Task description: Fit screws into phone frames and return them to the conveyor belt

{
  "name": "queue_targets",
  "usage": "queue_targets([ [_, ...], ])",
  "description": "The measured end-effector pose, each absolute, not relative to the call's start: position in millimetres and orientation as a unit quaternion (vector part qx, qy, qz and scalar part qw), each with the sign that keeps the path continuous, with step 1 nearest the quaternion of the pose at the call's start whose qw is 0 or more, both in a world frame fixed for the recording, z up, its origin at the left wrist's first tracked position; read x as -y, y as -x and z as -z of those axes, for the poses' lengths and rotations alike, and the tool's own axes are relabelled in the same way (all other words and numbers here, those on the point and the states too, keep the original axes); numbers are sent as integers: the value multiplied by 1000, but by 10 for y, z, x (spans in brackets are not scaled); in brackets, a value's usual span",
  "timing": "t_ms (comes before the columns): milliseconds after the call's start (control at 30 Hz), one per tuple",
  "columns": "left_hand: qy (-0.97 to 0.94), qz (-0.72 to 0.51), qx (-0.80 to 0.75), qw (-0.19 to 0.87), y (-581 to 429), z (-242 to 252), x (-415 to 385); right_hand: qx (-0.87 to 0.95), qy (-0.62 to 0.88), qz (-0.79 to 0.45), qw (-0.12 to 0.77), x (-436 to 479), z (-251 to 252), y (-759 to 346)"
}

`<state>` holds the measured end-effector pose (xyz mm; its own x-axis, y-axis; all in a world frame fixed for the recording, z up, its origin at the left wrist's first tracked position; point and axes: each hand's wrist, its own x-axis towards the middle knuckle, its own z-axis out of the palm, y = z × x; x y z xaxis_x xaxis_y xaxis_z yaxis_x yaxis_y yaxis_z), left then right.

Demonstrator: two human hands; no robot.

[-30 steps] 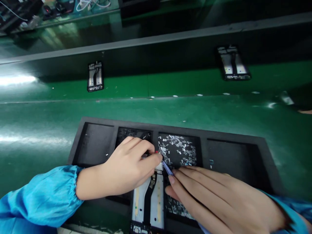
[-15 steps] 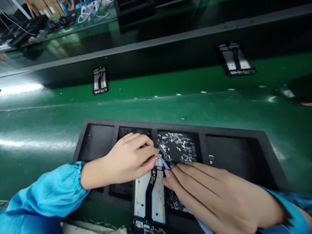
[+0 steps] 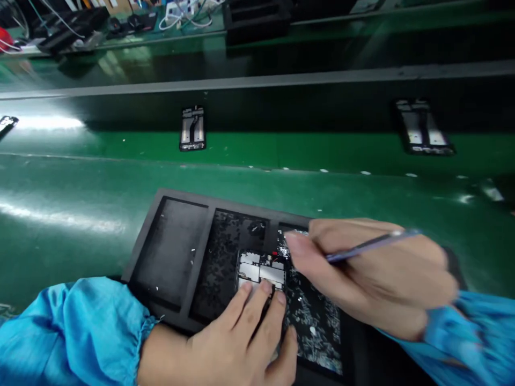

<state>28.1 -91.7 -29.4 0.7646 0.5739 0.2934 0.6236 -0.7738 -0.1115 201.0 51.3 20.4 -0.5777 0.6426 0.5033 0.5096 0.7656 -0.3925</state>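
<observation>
A phone frame (image 3: pixel 261 268) with silver plates lies over the dark compartment tray (image 3: pixel 209 230). My left hand (image 3: pixel 249 338) rests on it with fingers spread, covering its lower part. Above the tray's right side, my right hand (image 3: pixel 362 268) is closed round a purple tweezers-like tool (image 3: pixel 358 249), whose metallic end points up and to the right. Small shiny pieces (image 3: pixel 314 321) lie scattered in the compartment below my right hand. Dark bits (image 3: pixel 225 241) fill the compartment left of the phone frame.
Beyond the tray, one phone frame (image 3: pixel 193 128) lies at centre left and another (image 3: pixel 424 128) at the right. Part of a third (image 3: pixel 7 124) shows at the left edge. Black trays (image 3: pixel 257 19) and white cables (image 3: pixel 173 19) are at the back.
My left hand has moved down and now lies flat on the phone frame. My right hand has lifted and turned, with the purple tool raised away from the frame. The camera view has shifted.
</observation>
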Motion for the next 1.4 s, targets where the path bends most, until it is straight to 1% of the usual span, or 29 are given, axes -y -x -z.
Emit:
queue_targets([
  [33, 933, 127, 319, 108, -275, 320, 918, 878, 318, -99, 345, -530, -146, -1897],
  [133, 928, 144, 324, 115, -264, 385, 912, 833, 343, -139, 411, -532, 57, -1649],
  [200, 921, 159, 338, 112, -270, 415, 919, 811, 367, -164, 426, -519, 174, -1583],
  [367, 913, 175, 353, 107, -287, 463, 941, 818, 375, -151, 410, -500, 292, -1578],
  [500, 910, 182, 355, 114, -297, 505, 942, 854, 365, -112, 355, -513, 241, -1571],
  [600, 906, 189, 360, 116, -310, 531, 954, 880, 338, -104, 316, -537, 198, -1581],
  [767, 914, 167, 356, 103, -312, 537, 989, 900, 274, -125, 315, -566, 229, -1611],
  [833, 914, 168, 357, 96, -316, 543, 997, 910, 255, -111, 307, -579, 249, -1614],
  [933, 908, 182, 364, 99, -326, 558, 996, 909, 244, -98, 324, -596, 249, -1632],
  [1033, 908, 186, 359, 113, -329, 565, 988, 888, 282, -160, 324, -595, 243, -1681],
  [1167, 908, 175, 362, 116, -315, 550, 983, 807, 356, -258, 394, -613, 305, -1711],
  [1200, 910, 173, 357, 118, -311, 545, 980, 795, 364, -275, 400, -635, 325, -1707],
  [1267, 914, 168, 350, 120, -306, 536, 970, 797, 369, -314, 360, -703, 346, -1701],
  [1400, 914, 162, 355, 111, -310, 530, 944, 814, 345, -403, 236, -876, 291, -1747],
])
